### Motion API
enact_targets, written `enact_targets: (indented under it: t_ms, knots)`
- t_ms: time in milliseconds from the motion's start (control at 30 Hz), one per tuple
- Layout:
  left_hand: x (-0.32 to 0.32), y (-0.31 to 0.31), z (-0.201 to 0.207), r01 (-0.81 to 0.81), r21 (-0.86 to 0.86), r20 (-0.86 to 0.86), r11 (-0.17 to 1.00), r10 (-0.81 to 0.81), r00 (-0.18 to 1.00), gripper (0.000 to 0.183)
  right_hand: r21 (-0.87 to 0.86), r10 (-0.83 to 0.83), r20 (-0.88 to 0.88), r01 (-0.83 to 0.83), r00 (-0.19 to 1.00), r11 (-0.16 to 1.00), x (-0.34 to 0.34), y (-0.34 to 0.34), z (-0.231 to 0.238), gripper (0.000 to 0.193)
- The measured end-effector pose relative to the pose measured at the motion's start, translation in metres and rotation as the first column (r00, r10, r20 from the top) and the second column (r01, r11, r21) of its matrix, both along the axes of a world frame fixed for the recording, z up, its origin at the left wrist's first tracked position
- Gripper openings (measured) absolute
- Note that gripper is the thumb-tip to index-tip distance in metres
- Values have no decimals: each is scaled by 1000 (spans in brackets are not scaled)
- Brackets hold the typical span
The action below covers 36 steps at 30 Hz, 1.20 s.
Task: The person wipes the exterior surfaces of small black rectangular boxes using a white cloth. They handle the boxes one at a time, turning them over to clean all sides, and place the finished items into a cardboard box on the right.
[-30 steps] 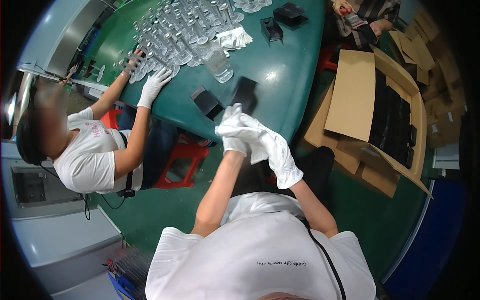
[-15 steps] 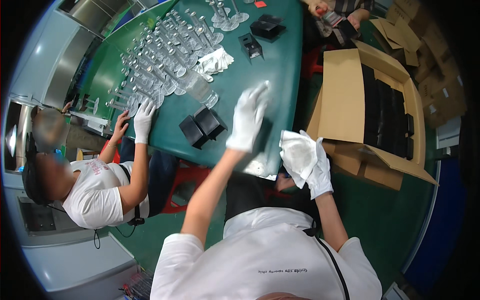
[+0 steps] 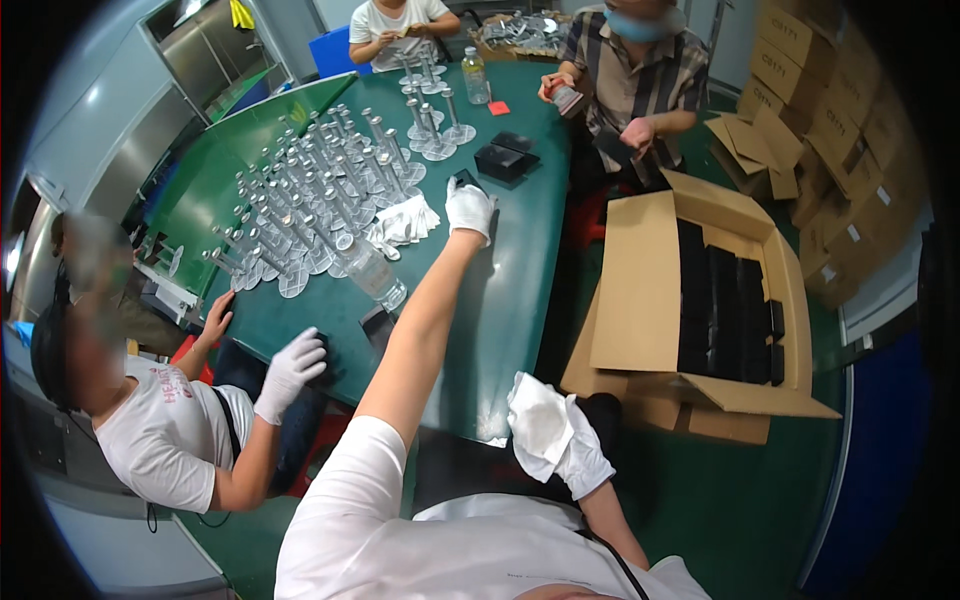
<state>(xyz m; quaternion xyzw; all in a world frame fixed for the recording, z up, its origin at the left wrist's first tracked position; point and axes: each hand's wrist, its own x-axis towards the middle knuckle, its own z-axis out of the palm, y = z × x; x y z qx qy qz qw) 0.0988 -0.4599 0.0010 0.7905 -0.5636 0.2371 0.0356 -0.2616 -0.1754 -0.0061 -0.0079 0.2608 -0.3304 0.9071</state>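
Note:
My left hand (image 3: 469, 211), in a white glove, reaches far across the green table. Its fingers close over a small black box (image 3: 465, 180), largely covered by the glove. Close to the near edge, my gloved right hand (image 3: 583, 462) grips a folded white cloth (image 3: 540, 425). Another black box (image 3: 377, 327) lies on the table, partly hidden behind my left forearm. Left of my reaching hand are a crumpled white cloth (image 3: 408, 221) and a clear bottle (image 3: 370, 272). A pair of black boxes (image 3: 506, 158) sits just beyond it.
Many metal posts on clear round bases (image 3: 320, 190) crowd the table's left. An open carton (image 3: 635, 290) of black boxes stands at right. A co-worker's gloved hand (image 3: 290, 378) is at the left edge; two other people are across the table. A bottle (image 3: 475, 76) stands far off.
My left hand has moved forward over the table onto the small black box. The view has tilted upward. The co-worker's gloved hand has left the posts; my right hand still holds its cloth.

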Motion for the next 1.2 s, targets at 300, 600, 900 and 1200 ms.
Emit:
enact_targets:
  t_ms: [300, 600, 900, 1200]
  knots:
    - [-47, 93, -8, 211, -458, -476, 863, -439, 762, 35, -550, -195, -99, 110, 976, 828, -5, -77, 33, 60]
    - [-197, 292, 31, -272, -369, -754, 889, -457, -472, 39, -900, -587, -429, -379, 687, 214, 76, -97, 54, 41]
    - [-171, 328, -9, -482, -296, -213, 825, -549, -808, 43, -867, -471, -412, -495, 780, -63, 68, -8, 70, 39]
    - [-137, 359, -49, 166, 141, -180, 976, -140, 974, 49, -729, -198, -628, -479, 753, 488, 2, 21, -33, 43]
